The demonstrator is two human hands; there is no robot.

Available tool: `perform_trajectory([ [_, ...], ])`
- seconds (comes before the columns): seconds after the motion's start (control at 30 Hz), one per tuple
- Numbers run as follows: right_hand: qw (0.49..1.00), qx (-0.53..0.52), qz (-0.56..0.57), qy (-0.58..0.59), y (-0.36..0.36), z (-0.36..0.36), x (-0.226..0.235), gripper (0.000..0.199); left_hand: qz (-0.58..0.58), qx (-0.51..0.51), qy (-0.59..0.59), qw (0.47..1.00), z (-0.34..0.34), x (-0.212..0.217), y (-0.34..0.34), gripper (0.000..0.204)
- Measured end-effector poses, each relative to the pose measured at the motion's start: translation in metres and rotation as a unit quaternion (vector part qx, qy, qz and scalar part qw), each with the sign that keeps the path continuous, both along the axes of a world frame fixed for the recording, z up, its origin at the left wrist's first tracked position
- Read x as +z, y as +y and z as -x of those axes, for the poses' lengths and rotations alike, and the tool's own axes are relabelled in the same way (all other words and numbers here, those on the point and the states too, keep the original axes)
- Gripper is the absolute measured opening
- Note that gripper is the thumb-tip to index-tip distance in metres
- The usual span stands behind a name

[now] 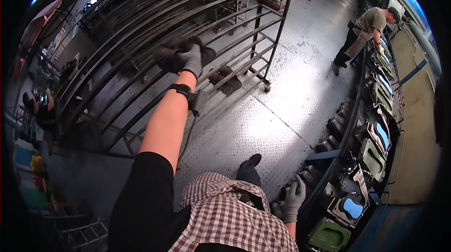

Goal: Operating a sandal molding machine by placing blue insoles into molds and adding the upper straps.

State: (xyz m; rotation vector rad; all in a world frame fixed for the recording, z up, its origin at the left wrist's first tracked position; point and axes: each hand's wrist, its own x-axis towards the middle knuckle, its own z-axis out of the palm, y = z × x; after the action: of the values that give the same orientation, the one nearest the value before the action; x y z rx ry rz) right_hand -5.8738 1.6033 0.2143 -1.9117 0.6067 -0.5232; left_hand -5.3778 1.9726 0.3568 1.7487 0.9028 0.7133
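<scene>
My left arm stretches forward to a black metal rack [256, 31]. At its bars my left hand [190, 59], in a grey glove, is closed on dark brown shoes [170, 57], blurred, so their exact form is hard to make out. Another brown pair of shoes [226, 81] rests lower on the rack, just right of that hand. My right hand [295, 196], gloved in grey too, hangs low at my right side beside the row of moulds. Its fingers are extended and loosely bent, and nothing shows in them.
Along the right runs a line of moulds, some with blue sole-shaped inserts [352, 208], others with green plates [330, 234]. A co-worker [371, 28] leans over its far end. Metal tread-plate floor [263, 125] lies between rack and line. Another person [46, 111] is at far left.
</scene>
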Motion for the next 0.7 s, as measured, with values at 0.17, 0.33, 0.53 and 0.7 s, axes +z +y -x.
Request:
perform_trajectory([
  [0.17,0.99,-0.038,-0.132,0.029,-0.06,-0.049,-0.024,0.028,0.005,0.017,-0.113,0.993,-0.071,-0.072,0.107,0.05],
  [0.33,0.998,-0.03,-0.035,0.044,-0.099,-0.107,0.004,0.028,0.054,-0.089,0.114,0.988,-0.063,-0.089,0.1,0.029],
  [0.53,0.967,0.153,-0.204,0.02,-0.063,-0.203,0.033,0.042,0.692,-0.095,-0.345,0.627,-0.007,-0.154,0.073,0.045],
  [0.7,0.967,0.177,-0.185,-0.001,0.008,-0.196,0.066,0.073,0.65,0.362,-0.087,-0.662,0.048,-0.289,-0.159,0.04],
])
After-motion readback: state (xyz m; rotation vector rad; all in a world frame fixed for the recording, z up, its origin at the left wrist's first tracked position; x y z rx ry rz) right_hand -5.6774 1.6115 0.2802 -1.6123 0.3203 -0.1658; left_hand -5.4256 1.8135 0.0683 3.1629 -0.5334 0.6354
